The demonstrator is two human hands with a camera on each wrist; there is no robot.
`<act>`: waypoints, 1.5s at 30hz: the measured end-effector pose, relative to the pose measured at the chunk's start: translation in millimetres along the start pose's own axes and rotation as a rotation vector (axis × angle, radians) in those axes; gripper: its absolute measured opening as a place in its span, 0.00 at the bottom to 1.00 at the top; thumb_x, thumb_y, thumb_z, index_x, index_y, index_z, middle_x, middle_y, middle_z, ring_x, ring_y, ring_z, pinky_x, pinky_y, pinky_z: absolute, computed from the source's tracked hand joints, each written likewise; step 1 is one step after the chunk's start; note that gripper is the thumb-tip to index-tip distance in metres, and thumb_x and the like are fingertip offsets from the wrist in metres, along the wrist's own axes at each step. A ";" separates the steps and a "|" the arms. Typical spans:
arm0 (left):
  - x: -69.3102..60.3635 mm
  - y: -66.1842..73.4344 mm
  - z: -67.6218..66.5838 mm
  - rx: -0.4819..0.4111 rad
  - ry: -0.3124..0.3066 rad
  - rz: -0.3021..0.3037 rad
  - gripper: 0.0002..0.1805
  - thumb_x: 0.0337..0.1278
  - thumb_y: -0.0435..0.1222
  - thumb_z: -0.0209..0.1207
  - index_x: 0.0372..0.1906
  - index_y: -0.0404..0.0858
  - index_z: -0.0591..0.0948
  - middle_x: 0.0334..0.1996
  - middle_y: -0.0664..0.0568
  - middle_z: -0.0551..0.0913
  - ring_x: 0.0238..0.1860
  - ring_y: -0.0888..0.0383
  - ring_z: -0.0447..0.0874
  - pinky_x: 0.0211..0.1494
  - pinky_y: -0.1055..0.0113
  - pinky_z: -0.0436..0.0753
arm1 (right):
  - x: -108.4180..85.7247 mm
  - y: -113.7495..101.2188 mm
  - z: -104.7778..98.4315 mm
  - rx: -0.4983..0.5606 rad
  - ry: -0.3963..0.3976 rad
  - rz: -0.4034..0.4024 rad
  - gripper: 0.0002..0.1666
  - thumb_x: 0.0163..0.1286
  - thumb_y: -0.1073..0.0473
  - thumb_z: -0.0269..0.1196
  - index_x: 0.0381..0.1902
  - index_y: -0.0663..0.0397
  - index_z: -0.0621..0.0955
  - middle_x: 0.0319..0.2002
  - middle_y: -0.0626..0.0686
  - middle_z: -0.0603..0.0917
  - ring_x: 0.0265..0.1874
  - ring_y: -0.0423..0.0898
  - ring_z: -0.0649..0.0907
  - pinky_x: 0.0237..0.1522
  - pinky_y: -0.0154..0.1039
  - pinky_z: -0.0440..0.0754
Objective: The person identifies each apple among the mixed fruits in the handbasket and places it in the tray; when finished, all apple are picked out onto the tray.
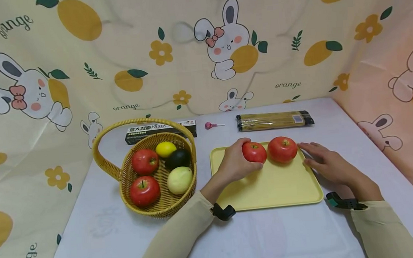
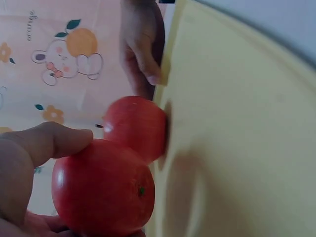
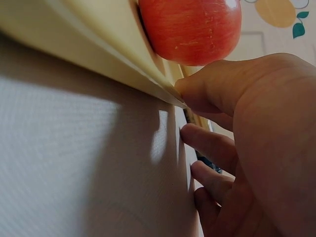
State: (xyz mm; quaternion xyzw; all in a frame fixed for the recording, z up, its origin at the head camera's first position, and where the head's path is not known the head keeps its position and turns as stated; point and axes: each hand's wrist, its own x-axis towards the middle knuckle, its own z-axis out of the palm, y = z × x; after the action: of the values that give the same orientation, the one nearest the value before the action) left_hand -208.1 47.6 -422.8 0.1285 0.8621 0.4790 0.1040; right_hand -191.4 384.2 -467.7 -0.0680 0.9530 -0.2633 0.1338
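Observation:
In the head view my left hand (image 1: 235,163) grips a red apple (image 1: 255,152) over the yellow tray (image 1: 268,188). The left wrist view shows this apple (image 2: 106,190) slightly off the tray, its shadow cast on the surface. A second red apple (image 1: 282,149) stands on the tray to the right of it. My right hand (image 1: 333,166) is at the tray's right edge. In the right wrist view its thumb (image 3: 212,91) touches the tray's rim, while other fingertips (image 3: 192,133) reach down by the white tabletop outside it.
Left of the tray stands a wicker basket (image 1: 124,190) with a tall handle, holding red apples, a lemon (image 1: 166,149), a dark avocado-like fruit (image 1: 178,159) and a pale green fruit (image 1: 180,180). Behind lie a pasta box (image 1: 131,139), a pink lollipop (image 1: 210,125) and a noodle pack (image 1: 274,121).

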 end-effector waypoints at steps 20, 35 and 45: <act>15.7 -10.1 17.4 0.176 0.033 0.019 0.56 0.54 0.40 0.83 0.85 0.41 0.64 0.79 0.47 0.74 0.76 0.47 0.75 0.72 0.53 0.85 | 2.7 0.1 1.3 0.016 -0.011 0.004 0.46 0.84 0.40 0.60 0.89 0.50 0.59 0.84 0.76 0.55 0.80 0.84 0.56 0.68 0.89 0.60; -75.7 9.1 -52.9 -0.039 0.033 0.301 0.45 0.58 0.41 0.80 0.80 0.45 0.74 0.75 0.54 0.81 0.76 0.54 0.79 0.80 0.53 0.78 | 1.4 0.7 -1.8 0.015 -0.011 0.033 0.46 0.85 0.41 0.60 0.90 0.47 0.56 0.85 0.75 0.55 0.82 0.82 0.52 0.68 0.89 0.59; -136.8 -53.0 -138.2 -0.060 0.113 0.356 0.39 0.57 0.31 0.81 0.75 0.40 0.80 0.71 0.49 0.84 0.72 0.47 0.84 0.76 0.54 0.81 | 2.6 0.7 -0.7 0.015 -0.018 0.034 0.47 0.85 0.40 0.59 0.90 0.46 0.55 0.85 0.76 0.54 0.82 0.82 0.52 0.68 0.90 0.59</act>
State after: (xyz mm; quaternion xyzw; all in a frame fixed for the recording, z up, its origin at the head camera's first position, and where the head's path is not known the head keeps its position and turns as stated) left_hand -127.0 -133.7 -388.5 0.2489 0.8156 0.5217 -0.0274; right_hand -194.1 384.6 -468.1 -0.0532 0.9507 -0.2673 0.1476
